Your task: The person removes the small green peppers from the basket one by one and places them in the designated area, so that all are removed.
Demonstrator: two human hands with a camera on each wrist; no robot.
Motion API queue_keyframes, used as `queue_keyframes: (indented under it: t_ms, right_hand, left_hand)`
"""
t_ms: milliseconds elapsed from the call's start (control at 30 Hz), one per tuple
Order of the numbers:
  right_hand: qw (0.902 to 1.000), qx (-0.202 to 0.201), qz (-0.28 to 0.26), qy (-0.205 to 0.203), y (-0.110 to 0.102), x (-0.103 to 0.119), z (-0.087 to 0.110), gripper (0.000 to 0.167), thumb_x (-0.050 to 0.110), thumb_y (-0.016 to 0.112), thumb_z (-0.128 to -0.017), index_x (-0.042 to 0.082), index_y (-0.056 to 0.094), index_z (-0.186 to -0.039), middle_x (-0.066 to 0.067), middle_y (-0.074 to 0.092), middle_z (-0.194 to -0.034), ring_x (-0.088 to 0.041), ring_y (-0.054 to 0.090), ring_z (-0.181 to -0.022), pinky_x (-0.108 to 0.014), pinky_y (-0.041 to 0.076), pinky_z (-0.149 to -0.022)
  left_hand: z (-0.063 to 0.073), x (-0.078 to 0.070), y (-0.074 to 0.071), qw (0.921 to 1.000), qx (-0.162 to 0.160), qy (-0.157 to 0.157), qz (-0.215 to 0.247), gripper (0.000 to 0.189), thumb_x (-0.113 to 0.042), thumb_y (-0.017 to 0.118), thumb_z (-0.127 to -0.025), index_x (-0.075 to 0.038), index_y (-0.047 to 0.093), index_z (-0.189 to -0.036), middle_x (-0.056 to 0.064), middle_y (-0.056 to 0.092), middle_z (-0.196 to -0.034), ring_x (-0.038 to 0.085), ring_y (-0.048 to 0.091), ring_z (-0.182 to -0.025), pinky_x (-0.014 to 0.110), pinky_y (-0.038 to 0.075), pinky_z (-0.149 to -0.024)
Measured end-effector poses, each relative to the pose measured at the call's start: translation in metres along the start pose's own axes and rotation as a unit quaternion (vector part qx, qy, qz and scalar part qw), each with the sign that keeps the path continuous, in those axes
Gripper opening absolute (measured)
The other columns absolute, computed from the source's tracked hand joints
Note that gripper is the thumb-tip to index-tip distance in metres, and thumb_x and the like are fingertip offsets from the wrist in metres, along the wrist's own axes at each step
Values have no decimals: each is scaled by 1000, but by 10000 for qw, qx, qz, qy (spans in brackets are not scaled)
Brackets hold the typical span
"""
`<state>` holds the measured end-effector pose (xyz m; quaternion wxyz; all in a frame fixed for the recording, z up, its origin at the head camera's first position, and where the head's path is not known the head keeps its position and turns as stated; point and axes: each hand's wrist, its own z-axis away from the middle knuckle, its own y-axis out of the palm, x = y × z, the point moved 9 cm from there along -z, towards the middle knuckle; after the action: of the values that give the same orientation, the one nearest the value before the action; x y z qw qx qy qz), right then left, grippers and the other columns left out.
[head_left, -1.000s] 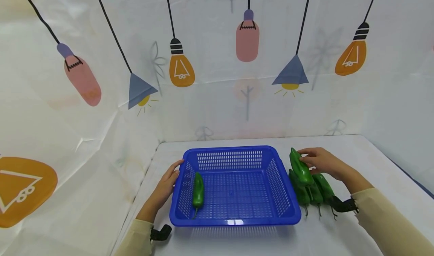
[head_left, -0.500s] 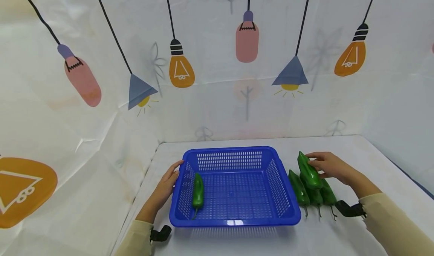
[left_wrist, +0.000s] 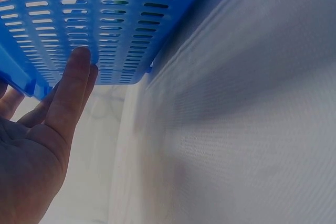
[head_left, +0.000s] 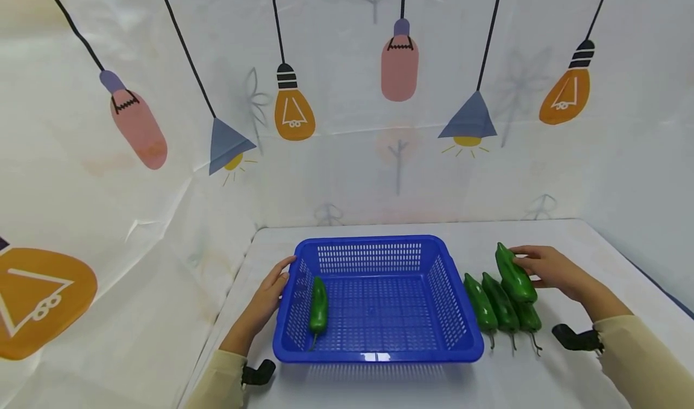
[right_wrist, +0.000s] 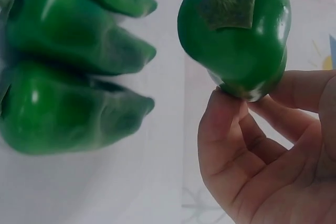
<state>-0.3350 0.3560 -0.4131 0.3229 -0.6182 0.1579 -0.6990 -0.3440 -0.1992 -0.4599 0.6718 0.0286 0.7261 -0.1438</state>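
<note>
A blue plastic basket (head_left: pixel 374 356) with slotted walls stands on the white table, and one green chili pepper (head_left: pixel 318 305) lies inside along its left wall. My left hand (head_left: pixel 265 294) rests against the basket's left side; in the left wrist view its extended fingers (left_wrist: pixel 73 87) touch the slotted wall (left_wrist: pixel 110 35) from outside. My right hand (head_left: pixel 553 270) pinches another green chili pepper (head_left: pixel 515 276) between thumb and fingers, tip up and stem down, above a row. Three peppers (head_left: pixel 500 303) lie side by side there, right of the basket, the rightmost partly hidden by the held one.
A white sheet printed with hanging lamps (head_left: pixel 295 114) covers the back and left walls. The white table (head_left: pixel 585 246) extends to the right of the peppers and in front of the basket. Black straps with dark pieces (head_left: pixel 577 338) sit on both wrists.
My right hand has moved right with the held pepper, from beside the basket's rim to above the rightmost pepper of the row. My left hand stays at the basket.
</note>
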Motion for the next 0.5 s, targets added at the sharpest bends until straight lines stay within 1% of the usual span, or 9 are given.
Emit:
queue_keyframes:
  t_ms: [233, 500]
  right_hand:
    - [9996, -122, 146, 193, -8, -19, 2, 53, 21, 43, -110, -20, 37, -143, -35, 58, -125, -41, 62, -110, -50, 56, -83]
    - [9993, -186, 264, 195, -14, -34, 5, 52, 21, 42, -110, -21, 38, -141, -35, 57, -125, -41, 62, -109, -50, 56, -83]
  left_hand:
    - [0, -1, 2, 9999, 99, 48, -4, 46, -23, 33, -113, -12, 31, -158, 28, 55, -128, 25, 63, -101, 37, 54, -80]
    - [-1, 2, 0, 10000, 26, 22, -35, 45, -23, 33, -113, -14, 32, -157, 28, 55, -131, 29, 63, -103, 38, 55, -80]
